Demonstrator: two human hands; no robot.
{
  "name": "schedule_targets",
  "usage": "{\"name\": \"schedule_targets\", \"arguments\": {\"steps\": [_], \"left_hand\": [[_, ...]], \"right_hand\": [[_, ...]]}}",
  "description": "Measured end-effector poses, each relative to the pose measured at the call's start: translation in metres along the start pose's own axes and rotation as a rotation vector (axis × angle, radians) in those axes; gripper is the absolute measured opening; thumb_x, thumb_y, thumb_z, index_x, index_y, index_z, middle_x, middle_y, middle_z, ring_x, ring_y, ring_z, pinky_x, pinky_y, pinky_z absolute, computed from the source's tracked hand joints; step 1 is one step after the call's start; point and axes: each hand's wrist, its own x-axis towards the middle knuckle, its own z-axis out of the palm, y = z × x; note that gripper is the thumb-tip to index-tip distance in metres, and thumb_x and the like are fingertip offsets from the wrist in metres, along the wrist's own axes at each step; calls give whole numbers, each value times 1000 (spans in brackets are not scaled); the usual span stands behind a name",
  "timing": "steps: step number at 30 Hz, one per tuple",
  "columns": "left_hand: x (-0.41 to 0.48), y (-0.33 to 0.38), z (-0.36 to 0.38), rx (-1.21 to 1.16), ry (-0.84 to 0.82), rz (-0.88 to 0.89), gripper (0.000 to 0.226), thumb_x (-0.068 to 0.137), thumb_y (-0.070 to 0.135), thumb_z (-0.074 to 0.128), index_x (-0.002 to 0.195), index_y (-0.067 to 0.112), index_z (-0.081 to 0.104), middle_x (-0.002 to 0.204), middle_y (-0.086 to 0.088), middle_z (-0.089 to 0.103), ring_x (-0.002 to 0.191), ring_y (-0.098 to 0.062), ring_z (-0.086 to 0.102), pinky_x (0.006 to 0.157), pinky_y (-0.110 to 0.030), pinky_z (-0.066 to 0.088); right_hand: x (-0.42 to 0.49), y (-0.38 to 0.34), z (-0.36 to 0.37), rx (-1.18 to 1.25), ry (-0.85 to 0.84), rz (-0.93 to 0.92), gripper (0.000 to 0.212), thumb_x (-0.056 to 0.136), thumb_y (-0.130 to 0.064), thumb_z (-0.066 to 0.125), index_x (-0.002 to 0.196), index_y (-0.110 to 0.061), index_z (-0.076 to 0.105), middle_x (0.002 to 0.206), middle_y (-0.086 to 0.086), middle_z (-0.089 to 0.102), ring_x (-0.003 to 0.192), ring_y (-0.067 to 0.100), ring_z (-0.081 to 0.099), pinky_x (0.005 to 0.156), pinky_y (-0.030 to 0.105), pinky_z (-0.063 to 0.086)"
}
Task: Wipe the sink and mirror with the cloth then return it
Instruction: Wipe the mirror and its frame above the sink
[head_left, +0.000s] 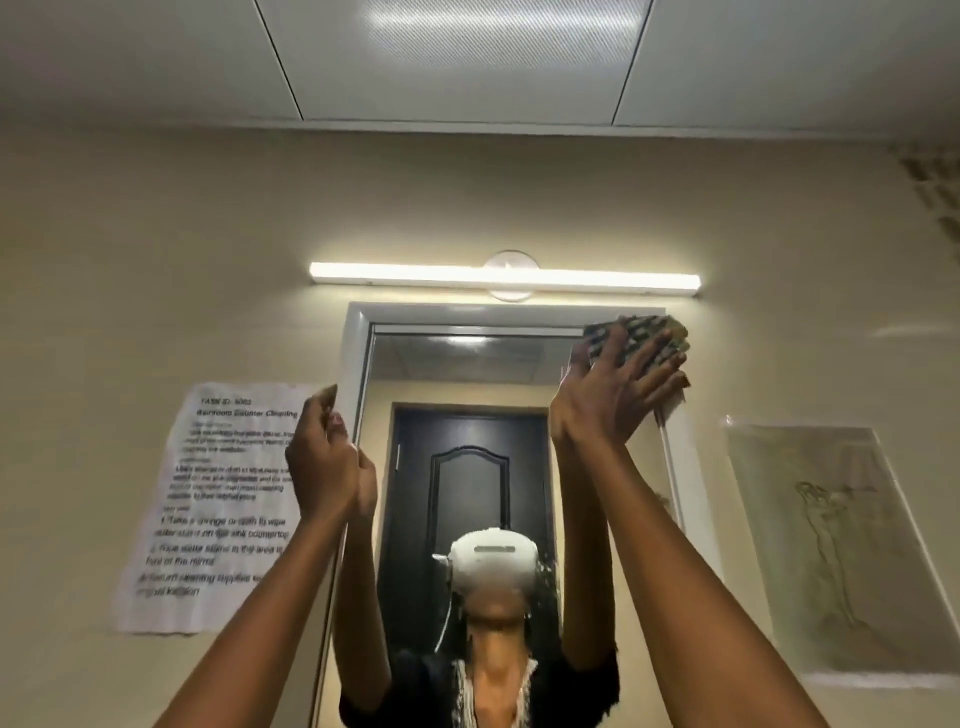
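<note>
The mirror (467, 374) hangs on the wall in a white frame and reflects me and a dark door. My right hand (602, 395) is raised to the mirror's upper right corner, fingers spread, pressing a patterned green and dark cloth (639, 338) flat against the glass. My left hand (324, 462) is up at the mirror's left frame edge, fingers curled against the frame; it holds nothing that I can see. The sink is out of view below.
A lit tube lamp (504, 275) is mounted just above the mirror. A printed instruction sheet (208, 509) is taped to the wall on the left, and a pale drawing poster (836, 545) hangs on the right. Ceiling panels fill the top.
</note>
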Motion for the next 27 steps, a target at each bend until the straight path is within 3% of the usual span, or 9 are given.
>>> {"name": "schedule_targets", "arguments": {"steps": [5, 9, 11, 14, 16, 18, 21, 24, 27], "left_hand": [[0, -3, 0, -66, 27, 3, 36, 96, 4, 38, 127, 11, 55, 132, -10, 58, 123, -25, 52, 95, -27, 39], [1, -7, -1, -138, 56, 9, 34, 97, 9, 37, 126, 10, 55, 130, -12, 59, 120, -21, 52, 95, -28, 39], [0, -7, -2, -154, 54, 12, 35, 98, 12, 36, 128, 10, 53, 132, -12, 58, 121, -19, 51, 96, -28, 38], [-1, -7, -4, -125, 53, 61, 38, 98, 20, 36, 131, 9, 51, 132, -15, 57, 123, -28, 51, 96, -30, 38], [-4, -6, -4, -94, 51, 105, 45, 95, 28, 33, 132, 8, 50, 128, -21, 59, 117, -35, 55, 90, -36, 42], [-4, -3, -6, -67, 49, 111, 43, 96, 26, 35, 131, 8, 50, 123, -24, 61, 110, -36, 58, 83, -36, 45], [2, -2, -8, -58, 52, 158, 38, 99, 20, 35, 129, 7, 53, 126, -21, 60, 111, -31, 58, 83, -27, 43], [-3, -6, -5, -79, 14, 151, 38, 99, 21, 34, 128, 4, 52, 129, -21, 57, 119, -34, 54, 92, -32, 40], [-13, -11, 0, -60, -3, 113, 39, 99, 24, 33, 127, 4, 52, 129, -20, 58, 119, -33, 54, 92, -33, 40]], "right_hand": [[15, -33, 14, 103, -17, -95, 48, 99, -45, 27, 144, -30, 30, 158, 15, 11, 144, 40, 2, 116, 56, -2], [-3, -83, 30, 55, -80, -413, 38, 85, -20, 42, 121, -23, 55, 138, 15, 45, 127, 37, 35, 106, 50, 16], [-32, -121, 36, 96, -185, -625, 49, 75, -15, 46, 123, -24, 49, 135, 9, 45, 123, 33, 35, 104, 50, 24], [-76, -172, 44, 160, -406, -900, 75, 77, -19, 55, 145, -29, 25, 148, 8, 36, 133, 35, 25, 112, 56, 16], [-86, -188, 51, 75, -522, -1001, 73, 83, -27, 56, 147, -25, 22, 151, 7, 34, 140, 36, 18, 116, 51, 8], [-84, -186, 53, -5, -507, -1077, 64, 90, -37, 50, 147, -23, 24, 152, 7, 32, 143, 35, 11, 116, 46, 5], [-64, -157, 46, 36, -427, -1076, 57, 94, -42, 37, 147, -26, 21, 156, 4, 23, 145, 29, 10, 119, 47, 3], [-28, -88, 23, -42, -285, -961, 57, 93, -33, 41, 146, -29, 22, 157, -2, 22, 145, 20, 14, 119, 45, 8], [17, 2, -14, -47, -131, -641, 59, 88, -16, 46, 145, -22, 29, 154, 1, 29, 142, 23, 25, 116, 46, 19]]}}
